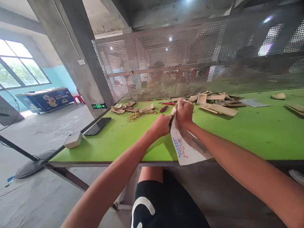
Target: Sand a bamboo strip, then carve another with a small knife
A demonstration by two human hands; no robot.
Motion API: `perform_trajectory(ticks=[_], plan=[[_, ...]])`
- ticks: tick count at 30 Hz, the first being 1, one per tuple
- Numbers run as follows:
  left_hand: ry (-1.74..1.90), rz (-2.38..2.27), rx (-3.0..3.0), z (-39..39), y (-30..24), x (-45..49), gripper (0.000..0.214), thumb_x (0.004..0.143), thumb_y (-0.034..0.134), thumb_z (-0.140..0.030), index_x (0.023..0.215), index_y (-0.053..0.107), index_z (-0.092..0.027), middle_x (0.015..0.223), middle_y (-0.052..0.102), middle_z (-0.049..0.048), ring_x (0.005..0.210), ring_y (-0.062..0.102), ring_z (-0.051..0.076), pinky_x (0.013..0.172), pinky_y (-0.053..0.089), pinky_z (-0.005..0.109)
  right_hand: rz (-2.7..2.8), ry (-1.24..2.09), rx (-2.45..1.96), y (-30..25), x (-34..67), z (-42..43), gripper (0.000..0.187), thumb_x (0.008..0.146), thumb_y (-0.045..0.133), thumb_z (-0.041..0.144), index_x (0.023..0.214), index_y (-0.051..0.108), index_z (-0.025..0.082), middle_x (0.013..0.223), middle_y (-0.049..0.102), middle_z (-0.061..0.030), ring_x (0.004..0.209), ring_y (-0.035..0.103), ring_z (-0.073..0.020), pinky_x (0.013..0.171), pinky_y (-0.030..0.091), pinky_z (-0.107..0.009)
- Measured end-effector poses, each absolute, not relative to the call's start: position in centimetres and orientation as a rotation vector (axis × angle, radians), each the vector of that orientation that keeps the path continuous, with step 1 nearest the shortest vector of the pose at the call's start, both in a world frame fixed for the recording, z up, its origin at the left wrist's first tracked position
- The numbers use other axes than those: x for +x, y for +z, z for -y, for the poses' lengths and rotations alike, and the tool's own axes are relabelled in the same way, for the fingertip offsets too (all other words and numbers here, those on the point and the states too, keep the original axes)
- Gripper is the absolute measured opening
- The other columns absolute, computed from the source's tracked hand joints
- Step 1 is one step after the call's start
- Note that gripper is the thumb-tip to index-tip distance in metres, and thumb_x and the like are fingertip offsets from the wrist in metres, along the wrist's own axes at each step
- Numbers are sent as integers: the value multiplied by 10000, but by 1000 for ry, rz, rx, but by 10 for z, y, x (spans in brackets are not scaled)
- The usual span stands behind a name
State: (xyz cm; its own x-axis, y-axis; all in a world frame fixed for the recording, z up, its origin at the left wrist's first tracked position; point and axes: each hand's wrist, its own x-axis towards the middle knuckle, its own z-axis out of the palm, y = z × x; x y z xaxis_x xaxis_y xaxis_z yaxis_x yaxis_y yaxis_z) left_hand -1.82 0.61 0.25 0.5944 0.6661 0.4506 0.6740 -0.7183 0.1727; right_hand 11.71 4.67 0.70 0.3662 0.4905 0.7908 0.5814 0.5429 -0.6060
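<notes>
A white sheet of abrasive paper (187,147) with blue and red print hangs from both my hands over the front edge of the green table (249,133). My left hand (161,124) is closed in a fist on the sheet's upper left edge. My right hand (184,111) is closed on its top, just beside the left hand. A small tan wooden piece (173,110) shows between the two hands; which hand grips it I cannot tell.
Tan wooden pieces (219,103) lie heaped at the table's far side, with more pieces (129,108), shavings (140,115) and a red pen (167,103). A black phone (97,125) and white box (73,140) sit at the left edge. Perforated metal screen (190,60) behind; fan (9,110) at left.
</notes>
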Motion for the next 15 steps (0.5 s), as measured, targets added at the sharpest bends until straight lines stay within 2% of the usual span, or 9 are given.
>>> perform_trajectory(ticks=[4, 11, 15], plan=[[-942, 1195, -2797, -9, 2, -24, 138, 733, 564, -158, 630, 473, -174, 544, 480, -6, 515, 307, 100, 530, 238, 266, 1285, 36, -1098, -1, 116, -53, 496, 924, 395, 300, 444, 287, 241, 428, 282, 35, 461, 289, -117, 522, 187, -307], [-872, 1076, -2909, -11, 1, -26, 102, 673, 524, -86, 693, 493, -182, 579, 502, -13, 516, 348, 112, 529, 243, 267, 1169, 63, -991, 22, 113, -45, 476, 940, 384, 325, 501, 216, 249, 464, 214, 47, 462, 262, -110, 521, 179, -313], [-882, 1150, -2861, -10, 1, -26, 170, 633, 530, -66, 649, 425, -199, 540, 419, -32, 507, 307, 114, 510, 211, 279, 1203, 169, -1047, 16, 118, -49, 431, 885, 410, 271, 500, 218, 245, 474, 211, 45, 482, 255, -103, 515, 171, -313]])
